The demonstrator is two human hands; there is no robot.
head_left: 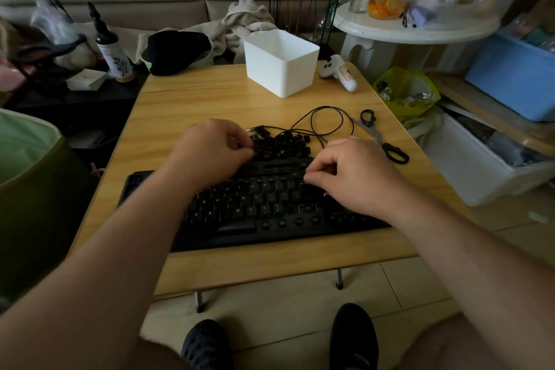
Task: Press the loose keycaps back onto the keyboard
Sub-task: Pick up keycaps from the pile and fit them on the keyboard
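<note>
A black keyboard (258,210) lies across the near half of the small wooden table (210,93), with several bare switch sockets in its top and bottom rows. A pile of loose black keycaps (282,144) sits just behind it. My left hand (210,150) is at the left edge of the pile with curled fingers pinching a keycap. My right hand (351,171) hovers over the keyboard's upper right rows, fingers curled down with thumb and fingertips together on a key; whether it holds a keycap is hidden.
A black cable (327,120) loops behind the keycaps. Scissors (381,135) lie at the right edge. A white bin (280,61) and a white controller (338,72) stand at the back. Clutter surrounds the table; my feet are below it.
</note>
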